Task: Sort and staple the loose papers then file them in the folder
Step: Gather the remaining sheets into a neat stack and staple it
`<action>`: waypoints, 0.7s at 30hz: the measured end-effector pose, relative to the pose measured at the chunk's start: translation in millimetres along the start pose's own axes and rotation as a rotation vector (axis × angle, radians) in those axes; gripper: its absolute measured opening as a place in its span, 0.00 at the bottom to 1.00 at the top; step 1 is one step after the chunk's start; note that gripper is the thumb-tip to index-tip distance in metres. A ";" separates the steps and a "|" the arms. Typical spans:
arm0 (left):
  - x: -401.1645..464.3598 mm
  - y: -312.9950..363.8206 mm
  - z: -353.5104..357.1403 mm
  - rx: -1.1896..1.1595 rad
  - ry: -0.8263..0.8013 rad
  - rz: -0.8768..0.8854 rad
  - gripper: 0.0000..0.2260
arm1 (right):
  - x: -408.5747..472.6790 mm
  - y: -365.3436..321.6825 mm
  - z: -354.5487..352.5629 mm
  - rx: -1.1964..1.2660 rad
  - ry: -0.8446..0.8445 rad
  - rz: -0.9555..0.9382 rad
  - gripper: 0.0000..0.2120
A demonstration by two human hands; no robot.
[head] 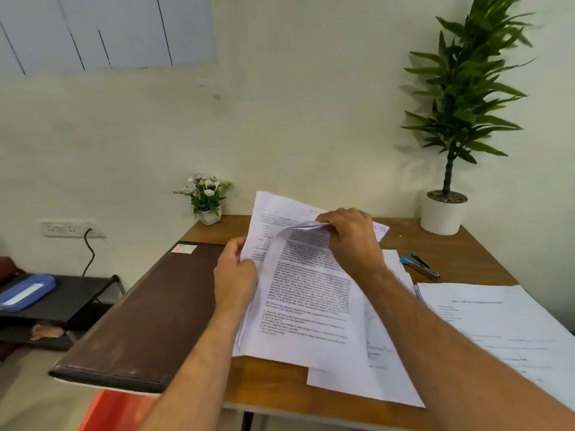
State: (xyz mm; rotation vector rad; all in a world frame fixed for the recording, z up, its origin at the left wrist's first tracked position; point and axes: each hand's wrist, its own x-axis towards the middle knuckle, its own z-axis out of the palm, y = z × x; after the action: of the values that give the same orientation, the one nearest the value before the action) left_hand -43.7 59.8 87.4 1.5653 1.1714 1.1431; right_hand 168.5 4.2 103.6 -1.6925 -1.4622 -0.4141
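Head view: left hand [235, 275] grips the printed white paper stack [308, 293] at its edge; right hand [348, 241] fingers pinch the folded-back top sheet; closed dark brown folder [146, 312] on wooden counter [466, 244], blue-tipped metal stapler [420, 265] to the right.

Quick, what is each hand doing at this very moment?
Left hand: grips the left edge of the printed sheets.
Right hand: pinches the folded-over top of a sheet in the same bundle.

**A small office corner**

I am looking at an office workspace: a wooden desk [451, 253] against a plain wall, printed papers [311, 293] spread across it, a brown folder [146, 309] and a stapler [420, 265] beside them. A potted plant [448, 119], a small flower pot [207, 197] and a wall socket [70, 228] complete it.
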 end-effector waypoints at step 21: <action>-7.1 117.2 -33.3 -0.285 -0.226 0.380 0.13 | 105.6 -103.1 -118.5 0.066 0.013 -0.088 0.09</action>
State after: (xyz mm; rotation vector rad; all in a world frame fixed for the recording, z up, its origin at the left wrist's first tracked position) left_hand -53.8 32.8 206.0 1.6786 0.5473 1.2708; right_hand 132.6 -20.8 287.7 -1.5755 -1.5282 -0.4194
